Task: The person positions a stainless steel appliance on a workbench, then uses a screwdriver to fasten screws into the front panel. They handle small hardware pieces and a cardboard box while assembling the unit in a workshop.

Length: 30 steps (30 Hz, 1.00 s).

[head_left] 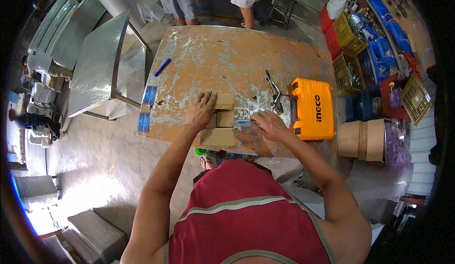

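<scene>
A small brown cardboard box (223, 120) lies near the table's front edge, its flaps spread apart. Along the box's left side rests my left hand (201, 110), fingers stretched flat over a flap. My right hand (270, 125) is closed round a slim silvery-blue item (245, 122), whose tip points at the box's right side; its exact kind is too small to tell. Beyond that hand, pliers (275, 93) and other dark hand tools lie on the worn table (199, 50). To their right sits a closed orange plastic case (313, 110).
A blue marker (162, 67) and two blue cards (150, 95) lie at the table's left. A metal table (97, 60) stands further left. At right are yellow crates (350, 36), blue bins (381, 53) and a cardboard carton (362, 140). Two people (177, 0) stand beyond the far edge.
</scene>
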### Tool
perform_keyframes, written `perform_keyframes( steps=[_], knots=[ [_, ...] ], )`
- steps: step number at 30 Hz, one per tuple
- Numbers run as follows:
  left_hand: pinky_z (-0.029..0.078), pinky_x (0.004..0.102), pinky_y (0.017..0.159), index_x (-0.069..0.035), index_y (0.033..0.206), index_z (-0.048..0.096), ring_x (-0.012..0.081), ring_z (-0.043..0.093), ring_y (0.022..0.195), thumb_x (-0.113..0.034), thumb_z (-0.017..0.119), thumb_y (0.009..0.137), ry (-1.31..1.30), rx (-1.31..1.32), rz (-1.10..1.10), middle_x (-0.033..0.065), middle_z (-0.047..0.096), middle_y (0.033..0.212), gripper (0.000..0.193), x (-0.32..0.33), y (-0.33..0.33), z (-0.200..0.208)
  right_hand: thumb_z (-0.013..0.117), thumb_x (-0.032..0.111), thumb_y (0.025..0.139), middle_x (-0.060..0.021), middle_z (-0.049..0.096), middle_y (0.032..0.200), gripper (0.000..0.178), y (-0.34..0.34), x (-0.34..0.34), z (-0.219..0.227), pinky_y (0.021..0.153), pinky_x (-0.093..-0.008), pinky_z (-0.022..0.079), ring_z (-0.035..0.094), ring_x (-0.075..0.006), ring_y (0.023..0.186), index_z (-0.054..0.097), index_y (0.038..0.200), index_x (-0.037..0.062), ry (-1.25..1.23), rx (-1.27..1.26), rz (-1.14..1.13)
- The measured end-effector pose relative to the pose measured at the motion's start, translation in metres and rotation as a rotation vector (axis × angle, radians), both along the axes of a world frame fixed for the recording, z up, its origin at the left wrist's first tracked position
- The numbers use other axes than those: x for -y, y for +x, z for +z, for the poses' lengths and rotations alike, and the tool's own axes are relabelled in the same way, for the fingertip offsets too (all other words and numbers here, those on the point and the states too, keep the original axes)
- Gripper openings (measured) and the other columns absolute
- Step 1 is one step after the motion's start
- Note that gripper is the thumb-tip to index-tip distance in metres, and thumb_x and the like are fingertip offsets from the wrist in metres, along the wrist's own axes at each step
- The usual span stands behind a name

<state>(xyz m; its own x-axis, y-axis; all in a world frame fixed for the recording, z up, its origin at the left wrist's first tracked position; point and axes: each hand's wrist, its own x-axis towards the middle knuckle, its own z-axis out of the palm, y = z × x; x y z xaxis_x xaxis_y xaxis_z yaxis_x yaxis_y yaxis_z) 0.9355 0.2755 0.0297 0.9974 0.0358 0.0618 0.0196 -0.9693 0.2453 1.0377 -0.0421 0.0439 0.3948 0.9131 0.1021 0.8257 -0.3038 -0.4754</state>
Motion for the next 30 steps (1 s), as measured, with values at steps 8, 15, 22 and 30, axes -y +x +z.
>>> perform_keyframes(
  steps=[8,15,22,30],
  knots=[
    [0.049,0.0482,0.105,-0.010,0.149,0.045,0.0369,0.049,0.133,-0.016,0.063,0.092,0.036,0.065,-0.043,0.0136,0.052,0.146,0.059,0.008,0.000,0.011,0.064,0.031,0.098,-0.0136,0.062,0.104,0.027,0.084,-0.026,-0.014,0.085,-0.0471,0.053,0.062,-0.0351,0.102,0.060,0.120,0.0160,0.000,0.228,0.109],
    [0.051,0.0457,0.103,-0.008,0.147,0.045,0.0369,0.048,0.134,-0.017,0.059,0.093,0.134,0.040,0.028,0.0146,0.051,0.146,0.056,0.016,-0.012,0.018,0.064,0.032,0.097,-0.0159,0.064,0.101,0.029,0.086,-0.003,0.000,0.082,-0.0463,0.053,0.065,-0.0348,0.097,0.061,0.119,0.0132,0.132,0.100,-0.160],
    [0.050,0.0453,0.102,-0.008,0.145,0.047,0.0374,0.050,0.132,-0.018,0.058,0.096,0.163,0.018,0.053,0.0140,0.052,0.146,0.051,0.016,-0.007,0.020,0.066,0.040,0.096,-0.0139,0.065,0.105,0.036,0.030,-0.015,0.000,0.082,-0.0473,0.055,0.066,-0.0343,0.097,0.064,0.122,0.0162,-0.001,0.233,-0.001],
    [0.051,0.0461,0.099,-0.008,0.137,0.053,0.0358,0.054,0.128,-0.026,0.056,0.099,0.084,0.064,0.126,0.0128,0.060,0.137,0.042,0.022,-0.008,0.018,0.067,0.034,0.095,-0.0147,0.066,0.100,0.033,0.098,-0.016,-0.003,0.079,-0.0489,0.053,0.066,-0.0396,0.092,0.063,0.120,0.0132,-0.072,0.207,-0.246]
  ],
)
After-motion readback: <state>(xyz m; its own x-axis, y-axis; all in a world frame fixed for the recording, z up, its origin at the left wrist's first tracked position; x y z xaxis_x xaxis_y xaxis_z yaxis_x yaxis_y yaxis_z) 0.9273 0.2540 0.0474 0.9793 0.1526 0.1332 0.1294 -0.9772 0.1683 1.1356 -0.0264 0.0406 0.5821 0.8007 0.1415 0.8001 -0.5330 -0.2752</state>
